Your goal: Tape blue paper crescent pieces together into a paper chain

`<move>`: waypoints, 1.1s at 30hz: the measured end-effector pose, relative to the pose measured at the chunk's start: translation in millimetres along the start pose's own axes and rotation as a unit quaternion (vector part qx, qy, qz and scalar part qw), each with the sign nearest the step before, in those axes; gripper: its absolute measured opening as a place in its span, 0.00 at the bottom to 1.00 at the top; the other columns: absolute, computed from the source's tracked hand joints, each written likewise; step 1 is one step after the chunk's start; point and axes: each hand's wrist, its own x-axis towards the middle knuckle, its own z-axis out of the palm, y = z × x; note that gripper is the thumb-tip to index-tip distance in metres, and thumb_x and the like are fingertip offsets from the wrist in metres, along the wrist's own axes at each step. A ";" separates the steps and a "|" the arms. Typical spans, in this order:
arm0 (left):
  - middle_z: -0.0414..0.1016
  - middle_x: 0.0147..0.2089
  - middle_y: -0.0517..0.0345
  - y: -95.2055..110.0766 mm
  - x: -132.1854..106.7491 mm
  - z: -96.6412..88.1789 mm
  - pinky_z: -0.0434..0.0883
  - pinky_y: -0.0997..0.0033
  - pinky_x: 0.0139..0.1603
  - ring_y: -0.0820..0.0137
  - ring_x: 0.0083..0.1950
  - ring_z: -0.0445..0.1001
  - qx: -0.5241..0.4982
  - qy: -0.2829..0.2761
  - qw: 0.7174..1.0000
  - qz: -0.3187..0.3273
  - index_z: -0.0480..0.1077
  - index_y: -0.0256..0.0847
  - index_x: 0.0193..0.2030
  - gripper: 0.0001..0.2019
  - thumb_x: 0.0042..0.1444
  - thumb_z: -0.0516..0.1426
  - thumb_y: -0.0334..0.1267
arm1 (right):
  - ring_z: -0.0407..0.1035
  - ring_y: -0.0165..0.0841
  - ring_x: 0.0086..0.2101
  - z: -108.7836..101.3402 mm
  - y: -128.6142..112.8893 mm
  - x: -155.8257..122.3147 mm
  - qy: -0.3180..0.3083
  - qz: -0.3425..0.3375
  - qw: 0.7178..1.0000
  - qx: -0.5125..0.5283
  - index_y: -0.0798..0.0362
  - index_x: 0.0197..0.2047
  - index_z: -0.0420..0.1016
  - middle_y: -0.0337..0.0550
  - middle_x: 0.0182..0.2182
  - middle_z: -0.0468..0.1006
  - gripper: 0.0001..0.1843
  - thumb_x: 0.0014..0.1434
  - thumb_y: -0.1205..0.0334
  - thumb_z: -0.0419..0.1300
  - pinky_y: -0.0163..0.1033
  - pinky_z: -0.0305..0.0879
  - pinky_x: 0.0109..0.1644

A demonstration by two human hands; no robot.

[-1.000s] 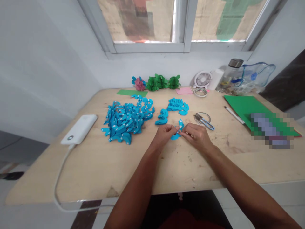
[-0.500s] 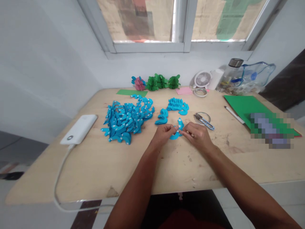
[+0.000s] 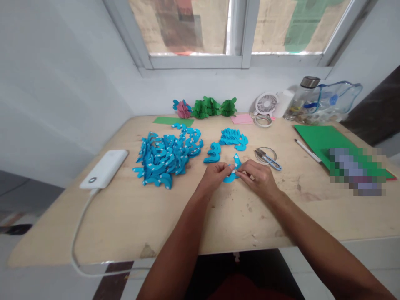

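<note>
Between my two hands is a curved blue paper piece (image 3: 230, 178) with small white patches on it. My left hand (image 3: 215, 175) pinches its left side with thumb and forefinger. My right hand (image 3: 258, 174) has its fingertips pinched together at the piece's right edge, close to a white patch. Just beyond lies a small folded stack of blue paper (image 3: 213, 153), and farther back a fanned blue paper row (image 3: 233, 137). Left of my hands spreads a large heap of blue paper pieces (image 3: 165, 156), many with white patches.
A thread snipper (image 3: 270, 160) lies by a tape ring right of my hands. A white power bank (image 3: 104, 168) with a cable sits at the left. Green paper (image 3: 331, 143), a pen (image 3: 308, 151), a small fan (image 3: 266, 103), a bottle (image 3: 301, 98) and paper figures (image 3: 211, 107) stand or lie farther off.
Almost nothing differs. Both hands stay at the blue paper piece, with only slight finger movement; the whole view has shifted a little.
</note>
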 end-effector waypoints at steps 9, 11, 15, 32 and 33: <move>0.56 0.19 0.65 -0.8 0.5 -0.5 0.53 0.77 0.25 0.78 0.23 0.53 0.008 0.000 1.000 0.006 0.61 0.37 0.17 0.18 0.47 0.55 0.49 | 0.67 0.28 0.27 3.4 2.3 -1.2 -0.003 -0.004 1.000 0.013 0.53 0.34 0.74 0.42 0.27 0.75 0.06 0.59 0.64 0.55 0.33 0.62 0.31; 0.56 0.19 0.65 -0.6 0.3 -0.5 0.53 0.77 0.25 0.78 0.23 0.53 0.008 -0.001 1.000 0.004 0.61 0.37 0.18 0.18 0.47 0.55 0.49 | 0.67 0.28 0.27 3.8 2.4 -1.7 -0.004 -0.003 1.000 0.014 0.53 0.35 0.74 0.42 0.27 0.75 0.06 0.59 0.65 0.55 0.33 0.62 0.31; 0.57 0.19 0.65 -0.7 1.1 -0.5 0.54 0.77 0.25 0.78 0.24 0.54 0.011 0.005 1.000 0.001 0.62 0.37 0.17 0.18 0.46 0.55 0.50 | 0.66 0.28 0.27 4.1 2.7 -2.1 -0.001 -0.004 1.000 0.014 0.53 0.35 0.74 0.42 0.27 0.75 0.06 0.59 0.65 0.55 0.33 0.62 0.30; 0.54 0.17 0.65 1.0 0.8 -0.8 0.52 0.77 0.23 0.78 0.22 0.52 0.015 0.014 1.000 0.003 0.60 0.37 0.15 0.20 0.46 0.56 0.50 | 0.66 0.28 0.27 3.1 2.3 -2.7 -0.022 0.002 1.000 0.004 0.53 0.35 0.74 0.42 0.28 0.75 0.08 0.59 0.65 0.54 0.33 0.62 0.31; 0.54 0.17 0.65 0.8 0.8 -0.7 0.51 0.77 0.23 0.79 0.22 0.52 0.016 0.013 1.000 0.003 0.61 0.37 0.15 0.20 0.46 0.56 0.50 | 0.66 0.28 0.27 3.1 2.0 -2.8 -0.021 0.004 1.000 0.005 0.53 0.35 0.74 0.42 0.28 0.75 0.08 0.59 0.65 0.54 0.33 0.62 0.31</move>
